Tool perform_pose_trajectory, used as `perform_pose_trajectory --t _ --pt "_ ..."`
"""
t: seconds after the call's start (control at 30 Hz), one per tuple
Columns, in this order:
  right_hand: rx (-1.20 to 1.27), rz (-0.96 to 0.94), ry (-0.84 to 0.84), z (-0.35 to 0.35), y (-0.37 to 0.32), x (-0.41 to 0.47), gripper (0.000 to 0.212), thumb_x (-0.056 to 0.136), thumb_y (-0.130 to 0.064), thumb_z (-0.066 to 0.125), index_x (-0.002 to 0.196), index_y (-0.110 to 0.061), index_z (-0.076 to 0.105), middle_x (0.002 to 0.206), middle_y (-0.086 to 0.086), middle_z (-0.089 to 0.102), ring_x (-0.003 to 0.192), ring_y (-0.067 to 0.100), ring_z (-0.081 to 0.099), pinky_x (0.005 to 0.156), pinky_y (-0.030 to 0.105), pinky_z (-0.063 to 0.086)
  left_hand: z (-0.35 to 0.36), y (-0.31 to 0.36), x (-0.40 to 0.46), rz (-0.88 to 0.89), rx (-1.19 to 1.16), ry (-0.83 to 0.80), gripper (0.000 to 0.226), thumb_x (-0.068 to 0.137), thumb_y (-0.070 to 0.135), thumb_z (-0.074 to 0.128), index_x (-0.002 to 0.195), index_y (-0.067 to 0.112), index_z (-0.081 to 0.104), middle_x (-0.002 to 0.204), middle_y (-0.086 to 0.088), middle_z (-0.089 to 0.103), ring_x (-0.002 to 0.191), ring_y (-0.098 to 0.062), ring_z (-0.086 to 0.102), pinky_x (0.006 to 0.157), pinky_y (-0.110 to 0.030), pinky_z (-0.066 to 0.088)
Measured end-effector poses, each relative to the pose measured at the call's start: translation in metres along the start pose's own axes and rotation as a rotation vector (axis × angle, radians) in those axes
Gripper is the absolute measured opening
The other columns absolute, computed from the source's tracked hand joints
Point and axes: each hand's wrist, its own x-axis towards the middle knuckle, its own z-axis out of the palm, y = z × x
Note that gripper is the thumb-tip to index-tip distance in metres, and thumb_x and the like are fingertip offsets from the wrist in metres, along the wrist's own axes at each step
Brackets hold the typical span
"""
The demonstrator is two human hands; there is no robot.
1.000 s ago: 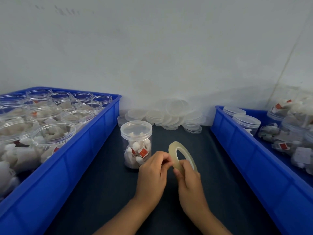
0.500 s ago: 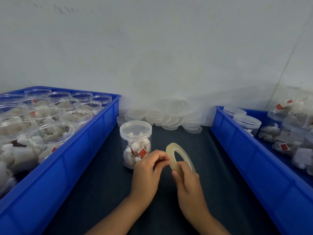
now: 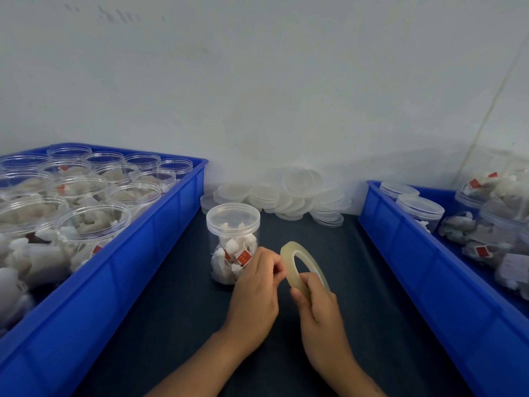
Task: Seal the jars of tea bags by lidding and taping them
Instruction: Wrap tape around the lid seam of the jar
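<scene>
Your right hand is closed around the lower edge of the tape roll, holding it upright on edge above the desk, thumb on the near face and fingers wrapped behind. Your left hand sits just left of the roll, its fingertips pinched together against the roll's left rim; whether they have hold of a loose tape end is too small to tell. Just beyond your left hand, touching or nearly touching its knuckles, a jar of tea bags stands upright on the desk with its lid on. Farther out past both hands, a heap of spare lids lies against the wall. Well to the left of your left hand, a blue bin holds many open jars of tea bags. Well to the right of your right hand, a second blue bin holds lidded jars, some upright at the far end and others lying on their sides.
</scene>
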Motion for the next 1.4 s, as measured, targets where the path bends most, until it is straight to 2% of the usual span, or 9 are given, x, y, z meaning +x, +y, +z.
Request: perform_pose_trajectory --t 0.23,0.33,0.6,0.87,1.0,1.1,1.17,1.27,1.4 --pt "0.021 0.002 0.010 -0.001 0.001 0.001 0.010 0.099 -0.021 0.050 0.097 -0.027 0.058 0.080 -0.007 0.055 0.080 0.016 0.050 0.068 0.022 0.035 -0.003 0.003 0.002 -0.015 -0.043 0.035 0.019 0.090 -0.002 0.062 0.093 0.015 0.054 0.091 0.010 0.054 0.085 0.002 0.053 0.075 -0.008 0.042" --pt "0.023 0.006 0.008 -0.002 0.000 0.000 0.010 0.099 -0.023 0.049 0.096 -0.027 0.058 0.082 -0.008 0.055 0.083 0.014 0.051 0.070 0.020 0.036 -0.006 0.001 0.003 -0.031 -0.077 -0.024 0.021 0.087 0.001 0.067 0.102 0.013 0.058 0.098 0.007 0.058 0.093 -0.004 0.057 0.080 -0.011 0.045" --pt "0.010 0.007 -0.007 -0.004 -0.002 0.000 0.016 0.098 -0.021 0.050 0.088 -0.031 0.056 0.076 -0.010 0.054 0.078 0.009 0.050 0.066 0.016 0.034 -0.009 0.000 0.004 0.002 -0.052 -0.062 0.015 0.085 -0.003 0.066 0.083 0.010 0.059 0.087 0.009 0.056 0.084 -0.006 0.055 0.073 -0.012 0.044" --pt "-0.165 0.014 0.088 -0.005 0.002 0.004 0.015 0.097 -0.026 0.051 0.083 -0.025 0.055 0.070 -0.007 0.054 0.069 0.013 0.051 0.059 0.028 0.040 -0.004 0.005 0.001 0.021 0.006 -0.105 0.014 0.088 -0.001 0.062 0.083 0.011 0.056 0.084 0.007 0.056 0.079 -0.008 0.053 0.070 -0.020 0.045" --pt "-0.265 0.023 0.111 -0.011 0.003 0.007 0.013 0.096 -0.036 0.051 0.098 -0.024 0.056 0.077 -0.013 0.056 0.077 0.011 0.054 0.064 0.025 0.043 -0.002 0.007 0.001 -0.055 -0.056 -0.119 0.009 0.091 0.002 0.060 0.086 0.008 0.057 0.081 0.005 0.060 0.079 -0.011 0.057 0.071 -0.028 0.047" --pt "-0.256 -0.035 0.073 -0.016 -0.001 0.007 0.040 0.095 -0.027 0.054 0.131 -0.043 0.043 0.088 -0.023 0.052 0.086 -0.002 0.052 0.070 0.015 0.039 -0.005 0.006 0.003 -0.100 -0.100 -0.081 0.009 0.090 0.002 0.062 0.086 0.009 0.059 0.081 0.006 0.061 0.080 -0.010 0.059 0.072 -0.024 0.049" --pt "-0.261 -0.139 0.027 -0.021 -0.004 0.007 0.040 0.096 -0.022 0.055 0.129 -0.044 0.051 0.099 -0.031 0.056 0.095 -0.008 0.054 0.080 0.014 0.043 -0.007 0.004 0.003 -0.127 -0.139 -0.058 0.011 0.089 0.001 0.064 0.085 0.010 0.060 0.080 0.008 0.062 0.080 -0.007 0.060 0.072 -0.018 0.048" --pt "-0.276 -0.158 0.007 -0.024 -0.004 0.008 0.032 0.098 -0.023 0.054 0.124 -0.042 0.060 0.112 -0.023 0.063 0.105 -0.003 0.056 0.089 0.024 0.049 -0.007 0.004 0.004 -0.192 -0.215 -0.041 0.023 0.087 -0.002 0.065 0.090 0.018 0.055 0.081 0.007 0.063 0.081 -0.005 0.062 0.074 -0.014 0.048" --pt "-0.425 -0.125 -0.095 -0.027 -0.004 0.012 0.040 0.102 -0.031 0.041 0.134 -0.055 0.044 0.100 -0.010 0.061 0.091 0.005 0.055 0.076 0.022 0.048 -0.006 0.007 0.003 -0.201 -0.271 -0.047 0.037 0.086 -0.007 0.064 0.096 0.024 0.047 0.082 0.002 0.062 0.081 -0.011 0.063 0.078 -0.023 0.052"
